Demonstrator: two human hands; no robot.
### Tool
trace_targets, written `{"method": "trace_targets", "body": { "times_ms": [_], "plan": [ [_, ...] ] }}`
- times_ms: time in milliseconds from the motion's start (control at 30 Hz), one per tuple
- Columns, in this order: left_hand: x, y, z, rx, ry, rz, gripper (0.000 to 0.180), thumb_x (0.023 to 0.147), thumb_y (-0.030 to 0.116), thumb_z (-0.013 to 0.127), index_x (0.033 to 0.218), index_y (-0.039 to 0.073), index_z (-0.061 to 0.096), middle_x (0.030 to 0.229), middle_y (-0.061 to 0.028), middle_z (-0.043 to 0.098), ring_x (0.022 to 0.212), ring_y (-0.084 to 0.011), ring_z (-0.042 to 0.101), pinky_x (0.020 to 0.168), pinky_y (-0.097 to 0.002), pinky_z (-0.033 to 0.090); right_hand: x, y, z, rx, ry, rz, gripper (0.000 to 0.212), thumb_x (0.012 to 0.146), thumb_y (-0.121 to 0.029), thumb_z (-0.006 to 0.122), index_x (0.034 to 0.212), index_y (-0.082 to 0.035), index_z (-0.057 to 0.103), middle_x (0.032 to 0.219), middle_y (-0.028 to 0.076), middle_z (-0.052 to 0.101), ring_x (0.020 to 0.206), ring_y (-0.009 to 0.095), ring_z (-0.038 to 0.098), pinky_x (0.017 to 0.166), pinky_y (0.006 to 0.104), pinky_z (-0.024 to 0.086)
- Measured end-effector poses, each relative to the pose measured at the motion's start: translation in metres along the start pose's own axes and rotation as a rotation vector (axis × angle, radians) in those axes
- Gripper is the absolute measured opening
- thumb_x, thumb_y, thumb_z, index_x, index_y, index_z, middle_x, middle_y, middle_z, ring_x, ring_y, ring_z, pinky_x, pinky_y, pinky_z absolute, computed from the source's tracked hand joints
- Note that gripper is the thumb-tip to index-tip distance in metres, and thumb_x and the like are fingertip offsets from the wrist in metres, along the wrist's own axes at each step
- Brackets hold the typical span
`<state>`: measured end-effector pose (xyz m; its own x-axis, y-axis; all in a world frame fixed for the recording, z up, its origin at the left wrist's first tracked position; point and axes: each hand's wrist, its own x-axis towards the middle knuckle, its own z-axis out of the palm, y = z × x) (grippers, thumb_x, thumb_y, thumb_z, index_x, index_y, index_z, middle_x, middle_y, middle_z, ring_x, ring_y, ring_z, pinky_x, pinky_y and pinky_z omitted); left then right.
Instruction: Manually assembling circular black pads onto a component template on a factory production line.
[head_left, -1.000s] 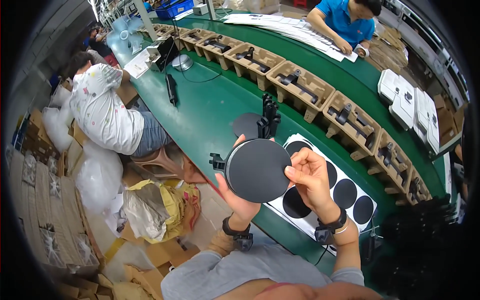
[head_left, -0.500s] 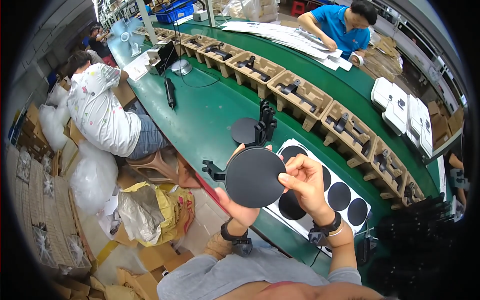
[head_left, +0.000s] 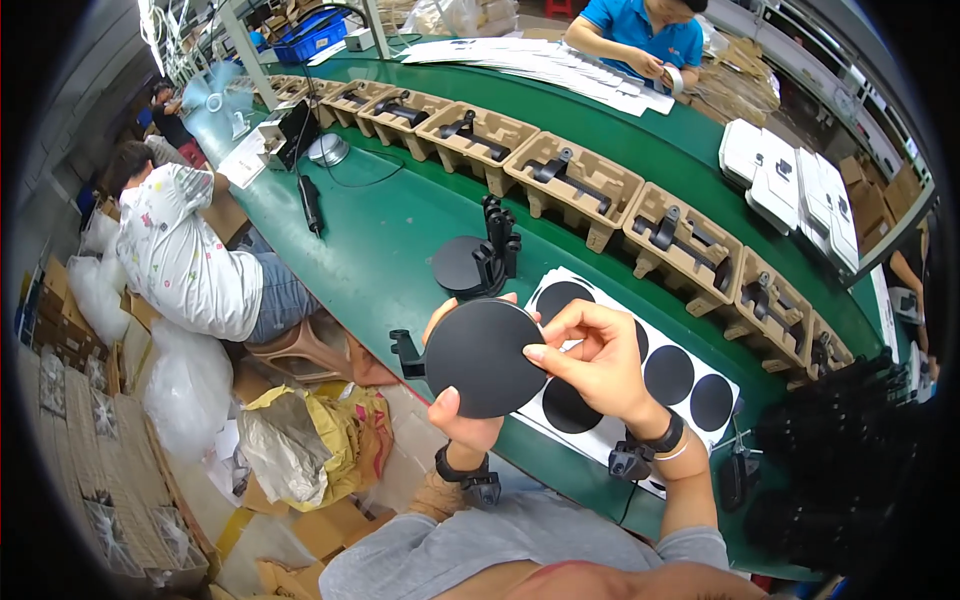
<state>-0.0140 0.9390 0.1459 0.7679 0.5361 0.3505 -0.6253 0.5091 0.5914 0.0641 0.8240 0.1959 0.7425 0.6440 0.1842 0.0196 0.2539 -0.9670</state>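
Note:
In front of me, my left hand (head_left: 468, 425) holds a round black base (head_left: 485, 358) from its left and underside, thumb at the lower left rim. A short black bracket (head_left: 405, 354) sticks out past the base's left edge. The fingers of my right hand (head_left: 598, 362) are pinched at the base's right edge, with the thumb on its flat face. Whether a thin pad lies between these fingers is hidden. Beneath and right of my hands lies a white sheet (head_left: 630, 318) bearing several round black pads (head_left: 669, 374).
Beyond my hands, another black base (head_left: 466, 265) stands beside upright black brackets (head_left: 497, 235). Moulded brown trays (head_left: 575, 185) with black parts line the green bench (head_left: 375, 250). A corded black tool (head_left: 309, 205) lies left. Co-workers sit left (head_left: 190, 250) and stand opposite (head_left: 645, 40).
The view has shifted, so the bench things sit farther left. My hands keep hold of the base, the right still at its right edge. The person opposite has brought both hands together near a tape roll.

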Motion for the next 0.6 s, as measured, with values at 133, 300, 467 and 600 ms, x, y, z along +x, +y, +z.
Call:
{"method": "trace_targets", "body": {
  "times_ms": [133,300,467,600],
  "plan": [
    [0.000,0.001,-0.004,0.084,0.019,0.095,0.084,0.076,0.051,0.053,0.144,0.009,0.025,0.129,-0.0368,0.044,0.108,-0.0488,0.057,0.094,-0.0562,0.046,0.006,-0.004,0.003,-0.145,-0.025,-0.018,0.013,0.078,0.004,0.074,0.081,0.005,0.062,0.081,0.007,0.065,0.071,0.010,0.065,0.061,0.0195,0.057],
    [-0.002,-0.002,-0.013,0.182,-0.010,0.182,0.085,0.075,0.049,0.057,0.143,0.009,0.025,0.130,-0.0377,0.043,0.109,-0.0507,0.055,0.095,-0.0578,0.045,0.011,-0.010,0.005,-0.404,-0.027,-0.030,0.019,0.076,-0.009,0.079,0.075,0.004,0.064,0.063,0.006,0.065,0.069,0.012,0.069,0.054,0.0238,0.053],
    [-0.002,-0.004,-0.019,0.168,-0.019,0.211,0.086,0.075,0.046,0.059,0.146,0.012,0.023,0.134,-0.0385,0.038,0.113,-0.0526,0.052,0.098,-0.0578,0.042,0.016,-0.011,0.009,-1.066,0.072,-0.243,0.039,0.067,-0.029,0.085,0.061,-0.002,0.058,0.051,0.006,0.055,0.048,0.017,0.059,0.046,0.0287,0.044],
    [0.007,0.006,-0.019,0.087,0.005,0.153,0.084,0.079,0.047,0.055,0.149,0.016,0.020,0.144,-0.0351,0.029,0.119,-0.0530,0.047,0.101,-0.0575,0.040,0.023,-0.009,0.014,-1.225,0.111,-0.146,0.048,0.060,-0.042,0.084,0.064,-0.003,0.057,0.058,0.008,0.057,0.051,0.025,0.056,0.049,0.0341,0.045]
  ]
}}
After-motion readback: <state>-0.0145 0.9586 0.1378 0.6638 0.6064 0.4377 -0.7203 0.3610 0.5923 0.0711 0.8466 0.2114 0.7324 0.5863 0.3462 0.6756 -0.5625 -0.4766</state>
